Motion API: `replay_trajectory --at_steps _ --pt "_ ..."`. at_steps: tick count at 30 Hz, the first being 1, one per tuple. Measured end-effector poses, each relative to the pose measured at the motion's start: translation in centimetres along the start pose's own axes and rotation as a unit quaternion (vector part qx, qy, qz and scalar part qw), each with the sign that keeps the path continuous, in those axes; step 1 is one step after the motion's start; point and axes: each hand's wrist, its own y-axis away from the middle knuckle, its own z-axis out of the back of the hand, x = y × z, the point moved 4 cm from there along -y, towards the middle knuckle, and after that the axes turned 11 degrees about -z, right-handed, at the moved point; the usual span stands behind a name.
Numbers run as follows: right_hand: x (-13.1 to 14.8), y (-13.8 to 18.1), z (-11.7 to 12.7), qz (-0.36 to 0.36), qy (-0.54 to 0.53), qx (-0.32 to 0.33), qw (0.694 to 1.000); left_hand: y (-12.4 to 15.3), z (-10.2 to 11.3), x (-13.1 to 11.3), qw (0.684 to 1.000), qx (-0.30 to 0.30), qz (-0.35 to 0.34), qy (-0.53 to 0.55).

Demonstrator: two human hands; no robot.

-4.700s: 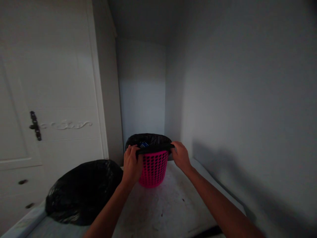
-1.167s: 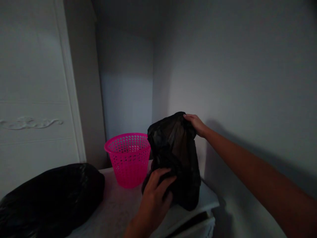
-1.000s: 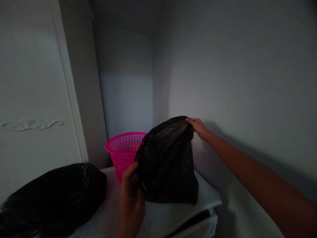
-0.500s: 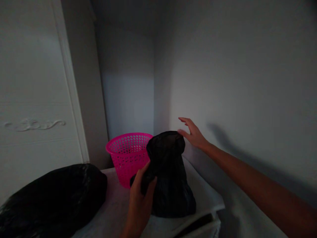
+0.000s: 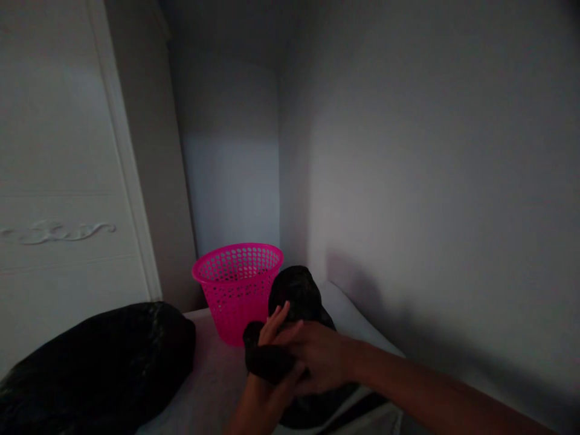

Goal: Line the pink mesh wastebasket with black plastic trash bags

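A small black plastic bag [image 5: 296,290] stands on the white surface [image 5: 217,380] just right of a pink perforated basket [image 5: 238,290], which has no liner in it. Both my hands are low in the picture, on the near side of that bag. My left hand [image 5: 272,356] is closed on a gathered part of the bag. Over it lies my right hand [image 5: 321,359], its fingers closed on the same bunch of plastic. The bag's lower half is hidden behind my hands and forearm.
A larger full black bag [image 5: 95,362] lies on the surface at the left. A white cupboard door with a carved ornament [image 5: 58,229] stands behind it. Grey walls close in the corner at the back and on the right.
My right hand has come down from above the bag's top and closed on the bunched plastic beside my left hand. The bag has sunk lower.
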Motion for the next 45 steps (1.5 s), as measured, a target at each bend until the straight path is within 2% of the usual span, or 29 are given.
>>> replay_trajectory --at_steps 1,3,5,6,7,8,10,12,15,16,18,19,21,23,26,27,29,31,33,35,37,38,40,42,43,45 --pt "-0.2 0.1 0.8 0.000 -0.003 -0.017 1.000 0.4 0.2 0.5 0.998 -0.033 0.042 0.034" --pt "-2.0 0.4 2.9 -0.059 -0.021 -0.118 0.991 1.2 0.3 1.3 0.980 -0.115 0.122 0.106" --pt "-5.4 1.0 4.4 -0.188 -0.060 -0.259 0.946 1.6 0.0 1.8 0.958 -0.170 0.171 0.154" --pt "-7.3 1.2 4.5 -0.260 -0.085 -0.299 0.914 1.6 -0.2 1.9 0.954 -0.178 0.177 0.161" --pt "-9.1 1.4 4.2 -0.323 -0.111 -0.304 0.889 1.5 -0.5 1.9 0.957 -0.175 0.174 0.156" --pt "-10.5 1.3 3.5 -0.371 -0.136 -0.278 0.875 1.3 -0.8 1.9 0.963 -0.165 0.164 0.139" --pt "-12.1 0.8 2.3 -0.425 -0.168 -0.215 0.863 0.9 -1.1 1.8 0.977 -0.146 0.133 0.081" --pt "-11.7 0.4 2.6 -0.432 -0.168 -0.219 0.859 0.7 -1.1 1.9 0.983 -0.154 0.102 0.015" --pt "-8.4 0.0 6.1 -0.360 -0.164 -0.281 0.874 0.8 -0.7 2.6 0.981 -0.177 0.074 -0.034" --pt "-7.1 -0.1 7.2 -0.314 -0.188 -0.258 0.894 0.7 -0.6 2.9 0.981 -0.176 0.074 -0.039" --pt "-5.2 0.0 8.9 -0.235 -0.258 -0.137 0.927 0.5 -0.6 3.7 0.984 -0.151 0.089 -0.032" --pt "-4.9 0.5 9.5 -0.208 -0.286 -0.103 0.930 0.3 -0.7 4.0 0.985 -0.135 0.102 -0.023" --pt "-5.9 1.6 10.1 -0.197 -0.334 -0.100 0.916 -0.1 -0.8 4.5 0.985 -0.117 0.124 0.002" --pt "-7.8 2.7 8.9 -0.232 -0.365 -0.120 0.893 -0.5 -0.9 4.6 0.981 -0.138 0.130 0.028" --pt "-9.4 3.1 4.5 -0.286 -0.387 -0.067 0.874 -1.1 -1.3 4.6 0.972 -0.186 0.130 0.056" --pt "-9.2 2.7 3.0 -0.281 -0.389 -0.034 0.877 -1.4 -1.7 4.6 0.972 -0.180 0.132 0.065" --pt "-8.1 1.7 0.7 -0.256 -0.378 -0.018 0.890 -1.9 -2.6 4.8 0.978 -0.138 0.134 0.083" --pt "-7.3 0.7 -0.3 -0.257 -0.372 -0.077 0.889 -1.9 -3.2 5.2 0.980 -0.111 0.135 0.097" --pt "-7.5 0.1 -0.6 -0.296 -0.401 -0.185 0.847 -1.3 -3.1 5.8 0.976 -0.122 0.152 0.099" --pt "-8.4 0.1 -1.2 -0.330 -0.469 -0.284 0.768 -0.3 -2.7 6.6 0.963 -0.147 0.196 0.115" --pt "-9.3 -0.2 -2.2 -0.327 -0.544 -0.328 0.699 0.6 -2.4 7.4 0.945 -0.170 0.240 0.146" --pt "-9.7 -0.5 -2.8 -0.313 -0.574 -0.323 0.684 0.9 -2.2 7.7 0.937 -0.181 0.254 0.158" --pt "-9.9 -1.4 -3.8 -0.282 -0.603 -0.283 0.691 1.1 -1.7 8.0 0.930 -0.203 0.265 0.157" --pt "-9.8 -2.2 -4.6 -0.264 -0.598 -0.233 0.720 1.1 -1.1 7.8 0.926 -0.231 0.261 0.146" --pt "-9.7 -2.4 -4.8 -0.265 -0.589 -0.223 0.730 1.1 -0.7 7.5 0.922 -0.252 0.255 0.149" --pt "-9.5 -2.5 -5.1 -0.285 -0.580 -0.223 0.730 1.0 -0.1 6.6 0.907 -0.301 0.236 0.174"
